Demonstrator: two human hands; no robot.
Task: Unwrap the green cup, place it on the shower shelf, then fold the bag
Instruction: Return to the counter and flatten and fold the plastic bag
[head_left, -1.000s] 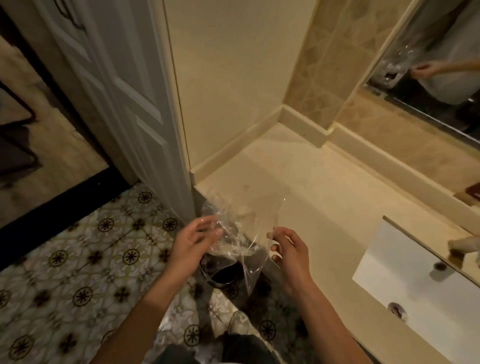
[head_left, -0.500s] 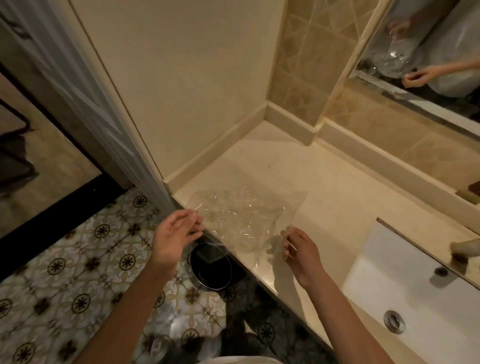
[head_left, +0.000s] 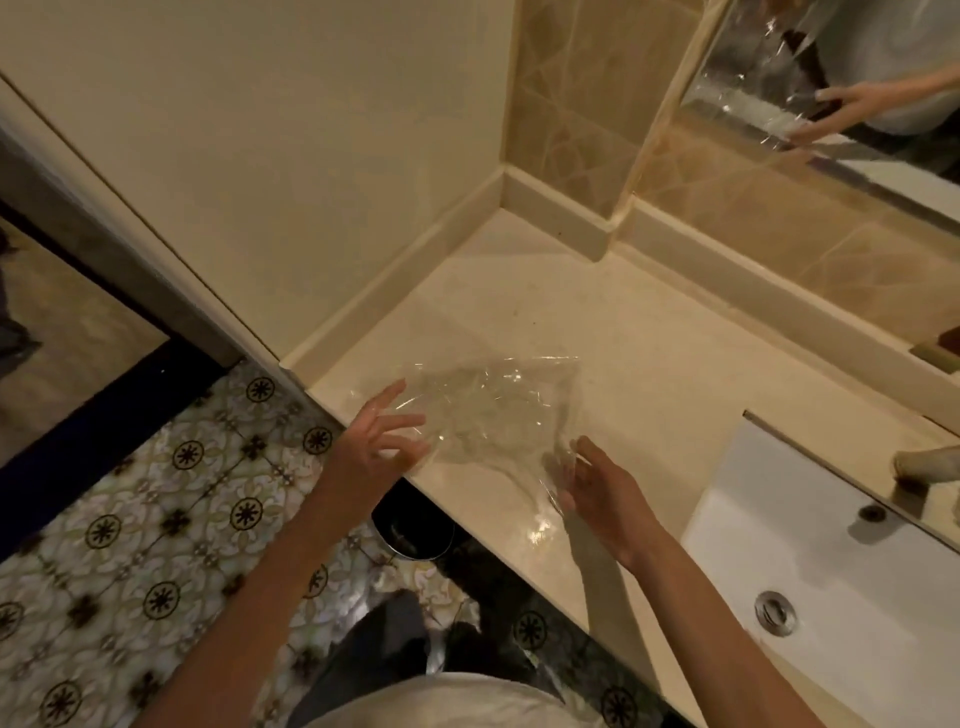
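Observation:
A clear, crinkled plastic bag (head_left: 498, 410) lies spread on the cream counter (head_left: 649, 364) near its front edge. My left hand (head_left: 379, 441) is at the bag's left edge, fingers spread and straight, touching the plastic. My right hand (head_left: 597, 483) rests with relaxed fingers on the bag's near right corner. The green cup is not in view.
A white sink basin (head_left: 831, 571) with a drain (head_left: 775, 613) and a tap (head_left: 930, 465) is to the right. A mirror (head_left: 857, 78) hangs at the back right. A dark round bin (head_left: 415, 525) stands on the patterned floor below the counter edge.
The bag has gone from hanging between my pinching fingers over the floor to lying flat on the counter. Both hands moved forward with it and their fingers have straightened.

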